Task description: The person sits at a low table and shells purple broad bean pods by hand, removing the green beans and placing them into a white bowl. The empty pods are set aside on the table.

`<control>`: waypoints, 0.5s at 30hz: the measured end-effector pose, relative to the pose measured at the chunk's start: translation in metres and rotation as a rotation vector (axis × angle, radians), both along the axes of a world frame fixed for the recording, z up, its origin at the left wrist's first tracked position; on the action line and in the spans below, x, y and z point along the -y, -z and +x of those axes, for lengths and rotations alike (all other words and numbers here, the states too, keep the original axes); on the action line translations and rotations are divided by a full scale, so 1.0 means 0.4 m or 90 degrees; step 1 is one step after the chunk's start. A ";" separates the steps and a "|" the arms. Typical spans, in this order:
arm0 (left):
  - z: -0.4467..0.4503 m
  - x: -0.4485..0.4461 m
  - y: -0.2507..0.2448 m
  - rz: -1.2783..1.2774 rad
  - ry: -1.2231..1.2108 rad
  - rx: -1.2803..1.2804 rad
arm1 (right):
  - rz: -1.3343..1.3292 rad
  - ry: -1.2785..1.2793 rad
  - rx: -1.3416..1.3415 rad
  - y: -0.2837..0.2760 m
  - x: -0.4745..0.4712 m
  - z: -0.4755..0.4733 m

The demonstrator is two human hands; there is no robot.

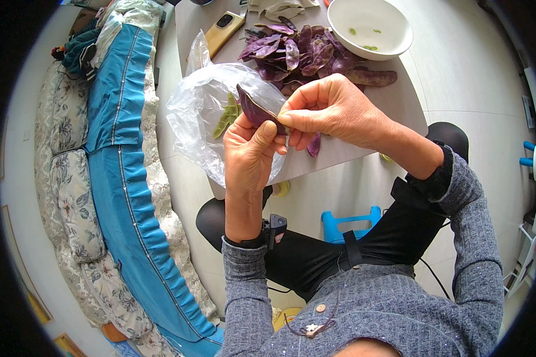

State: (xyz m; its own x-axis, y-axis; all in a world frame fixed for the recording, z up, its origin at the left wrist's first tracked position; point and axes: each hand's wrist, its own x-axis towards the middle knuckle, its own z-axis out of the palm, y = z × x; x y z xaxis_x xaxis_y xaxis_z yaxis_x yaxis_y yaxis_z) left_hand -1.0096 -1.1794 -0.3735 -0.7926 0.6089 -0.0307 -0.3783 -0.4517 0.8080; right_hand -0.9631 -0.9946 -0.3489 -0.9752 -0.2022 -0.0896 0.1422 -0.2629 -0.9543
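My left hand [254, 140] grips a purple bean pod [255, 107] between thumb and fingers, its tip pointing up and left. The fingertips of my right hand [324, 111] pinch the pod's near end. Behind the hands, a heap of purple bean pods [310, 51] lies on the table. A clear plastic bag [190, 105] stands open at the left, with green pod pieces [227, 117] in it. At the back right, a white bowl [370, 26] holds several small green beans [370, 47]. One small purple piece [313, 145] lies below my right hand.
A gold smartphone [221, 31] and a beige cloth [281, 6] lie at the table's back. The table's near edge [321, 165] runs just beyond my knees. A blue plastic stool [350, 218] stands below, between my legs. A sofa with a blue cover [129, 187] is at the left.
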 end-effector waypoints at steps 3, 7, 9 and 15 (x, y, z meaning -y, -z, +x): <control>0.000 -0.002 0.001 -0.009 -0.007 -0.006 | 0.012 0.005 0.003 0.000 0.001 0.001; -0.001 -0.002 0.000 -0.028 -0.003 -0.022 | 0.027 0.012 -0.022 0.001 0.002 0.001; 0.001 -0.001 -0.002 -0.041 0.007 -0.051 | 0.021 0.007 -0.042 0.002 0.000 0.000; 0.001 -0.001 -0.003 -0.031 -0.005 -0.015 | 0.030 -0.006 -0.031 0.002 -0.003 -0.001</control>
State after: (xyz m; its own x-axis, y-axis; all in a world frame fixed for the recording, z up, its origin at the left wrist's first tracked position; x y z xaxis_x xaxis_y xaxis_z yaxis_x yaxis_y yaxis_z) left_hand -1.0093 -1.1789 -0.3722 -0.7983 0.6009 -0.0410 -0.3555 -0.4151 0.8375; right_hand -0.9635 -0.9934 -0.3498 -0.9767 -0.2085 -0.0515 0.0974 -0.2160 -0.9715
